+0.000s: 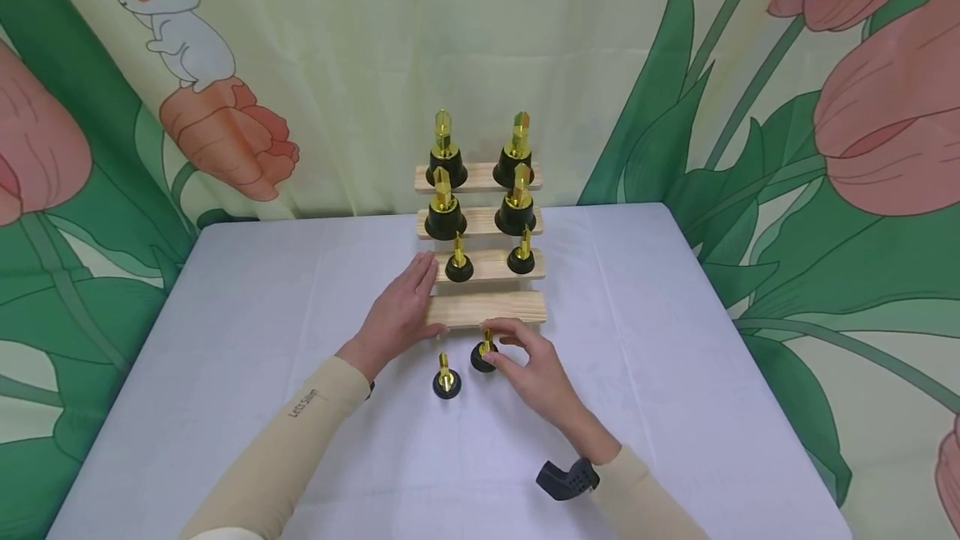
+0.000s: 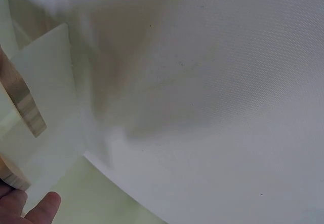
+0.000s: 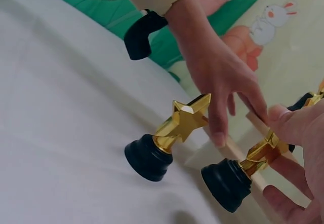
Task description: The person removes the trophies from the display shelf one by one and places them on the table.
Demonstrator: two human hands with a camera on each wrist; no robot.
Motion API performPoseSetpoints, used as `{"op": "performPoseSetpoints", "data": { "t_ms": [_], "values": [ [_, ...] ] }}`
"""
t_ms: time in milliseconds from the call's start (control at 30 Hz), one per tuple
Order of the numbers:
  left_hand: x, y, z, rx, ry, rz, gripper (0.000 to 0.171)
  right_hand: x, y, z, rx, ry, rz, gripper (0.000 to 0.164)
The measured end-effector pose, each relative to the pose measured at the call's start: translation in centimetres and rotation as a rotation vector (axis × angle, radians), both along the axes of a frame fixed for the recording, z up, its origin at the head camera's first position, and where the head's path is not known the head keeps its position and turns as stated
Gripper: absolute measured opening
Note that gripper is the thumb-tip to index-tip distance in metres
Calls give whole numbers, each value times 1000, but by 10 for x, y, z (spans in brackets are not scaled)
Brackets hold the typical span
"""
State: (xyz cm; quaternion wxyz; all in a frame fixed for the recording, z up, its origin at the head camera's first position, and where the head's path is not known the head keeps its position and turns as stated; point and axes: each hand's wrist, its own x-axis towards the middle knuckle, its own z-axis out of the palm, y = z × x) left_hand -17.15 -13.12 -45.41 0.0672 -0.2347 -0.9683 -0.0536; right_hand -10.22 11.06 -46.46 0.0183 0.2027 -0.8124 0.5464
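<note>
My right hand [image 1: 543, 369] pinches a small gold star trophy [image 1: 481, 358] with a black base, just in front of the lowest step. In the right wrist view, that hand's thumb and fingers [image 3: 286, 120] are on its gold star, and the black base hangs tilted. My left hand [image 1: 397, 307] rests at the left end of a wooden stepped display rack [image 1: 487, 308], fingers straight, thumb by the bottom slat. Another small star trophy [image 1: 447, 382] stands on the table to the left of the held one.
Two small trophies [image 1: 459, 265] stand on the step above the lowest. Several larger gold trophies [image 1: 445, 219] with black bases fill the two upper steps. A white cloth covers the table [image 1: 637, 340]; a printed curtain [image 1: 525, 40] hangs behind.
</note>
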Motion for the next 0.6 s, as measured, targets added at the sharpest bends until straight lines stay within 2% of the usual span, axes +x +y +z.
{"op": "performPoseSetpoints", "data": {
  "t_ms": [300, 600],
  "values": [
    [2, -1, 1, 5, 23, -14, 112, 7, -3, -9, -37, 33, 37, 43],
    [3, -2, 2, -2, 28, -13, 112, 12, -4, -16, -30, 49, 59, 43]
  ]
}}
